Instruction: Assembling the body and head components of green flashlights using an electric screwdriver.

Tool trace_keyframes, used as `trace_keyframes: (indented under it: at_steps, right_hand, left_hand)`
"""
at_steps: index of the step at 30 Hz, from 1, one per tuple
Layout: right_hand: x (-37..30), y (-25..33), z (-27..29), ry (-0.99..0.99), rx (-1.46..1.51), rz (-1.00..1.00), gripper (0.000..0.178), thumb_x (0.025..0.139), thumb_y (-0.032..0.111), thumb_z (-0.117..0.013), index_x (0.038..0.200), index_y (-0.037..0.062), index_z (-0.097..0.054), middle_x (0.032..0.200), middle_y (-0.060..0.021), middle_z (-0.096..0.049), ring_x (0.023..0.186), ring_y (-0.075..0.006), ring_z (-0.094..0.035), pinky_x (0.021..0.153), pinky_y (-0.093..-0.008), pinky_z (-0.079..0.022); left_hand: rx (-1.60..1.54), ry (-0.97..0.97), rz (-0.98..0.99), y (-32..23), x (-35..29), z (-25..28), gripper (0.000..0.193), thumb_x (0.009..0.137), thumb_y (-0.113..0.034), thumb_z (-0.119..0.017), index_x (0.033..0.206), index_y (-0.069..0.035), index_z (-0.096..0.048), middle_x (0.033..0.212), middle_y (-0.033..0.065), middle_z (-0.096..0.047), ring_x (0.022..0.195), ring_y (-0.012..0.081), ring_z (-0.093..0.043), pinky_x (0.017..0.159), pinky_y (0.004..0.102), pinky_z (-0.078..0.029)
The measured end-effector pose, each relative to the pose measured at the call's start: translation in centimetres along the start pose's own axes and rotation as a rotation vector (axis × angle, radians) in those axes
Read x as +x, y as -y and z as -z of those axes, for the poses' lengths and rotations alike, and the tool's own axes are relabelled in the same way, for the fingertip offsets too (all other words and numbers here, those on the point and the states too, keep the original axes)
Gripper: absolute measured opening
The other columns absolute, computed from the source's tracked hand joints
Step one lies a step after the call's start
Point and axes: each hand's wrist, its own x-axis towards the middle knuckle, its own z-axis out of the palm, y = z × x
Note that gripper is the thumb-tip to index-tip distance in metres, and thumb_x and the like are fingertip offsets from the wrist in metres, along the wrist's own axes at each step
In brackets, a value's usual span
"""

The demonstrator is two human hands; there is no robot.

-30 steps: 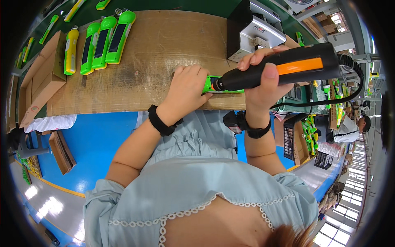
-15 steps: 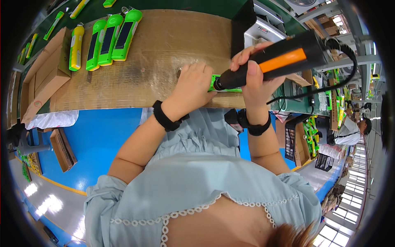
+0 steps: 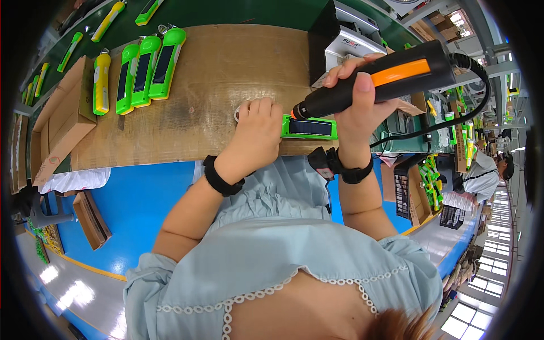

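My right hand is wrapped round a black electric screwdriver with an orange stripe and a cord at its back end. The tool tilts down to the left, its tip near the upper left corner of a green flashlight with a dark solar panel. That flashlight lies flat on the cardboard sheet. My left hand is closed over the flashlight's left end, and a metal ring shows beside its fingers. Three similar green flashlights and a yellow one lie at the far left of the sheet.
An open cardboard box stands at the left edge of the table. A black and silver machine stands at the far right. More flashlights lie on the green tabletop beyond. A crate stands low at the right.
The screwdriver's tip has moved slightly left and up off its earlier spot, uncovering the flashlight's panel. My left hand has shifted a little left, and the view has tilted slightly.
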Motion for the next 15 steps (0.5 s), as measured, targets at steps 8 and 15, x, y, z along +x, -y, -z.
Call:
trace_keyframes:
  at_steps: [8, 15]
  right_hand:
    - [0.24, -0.37, 0.06, 0.012, 0.038, -0.017, 0.028, 0.08, 0.0, -0.062, 0.103, -0.0026, -0.045, 0.073, -0.0115, -0.057, 0.059, -0.0186, -0.058, 0.058, -0.0299, -0.049]
    - [0.58, -0.43, -0.36, 0.046, 0.014, -0.055, 0.027, 0.079, 0.0, -0.062, 0.1, -0.0039, -0.045, 0.07, -0.0094, -0.056, 0.059, -0.0168, -0.058, 0.057, -0.0279, -0.049]
  left_hand:
    - [-0.03, 0.015, -0.015, 0.2, 0.2, -0.01, 0.044, 0.065, -0.007, -0.068, 0.103, 0.0, -0.049, 0.098, 0.0155, -0.048, 0.098, 0.0333, -0.047, 0.088, 0.0412, -0.033]
    - [-0.021, 0.05, -0.004, 0.23, 0.09, 0.17, 0.047, 0.061, 0.0, -0.063, 0.106, 0.001, -0.048, 0.101, 0.0164, -0.047, 0.099, 0.0344, -0.046, 0.089, 0.0413, -0.033]
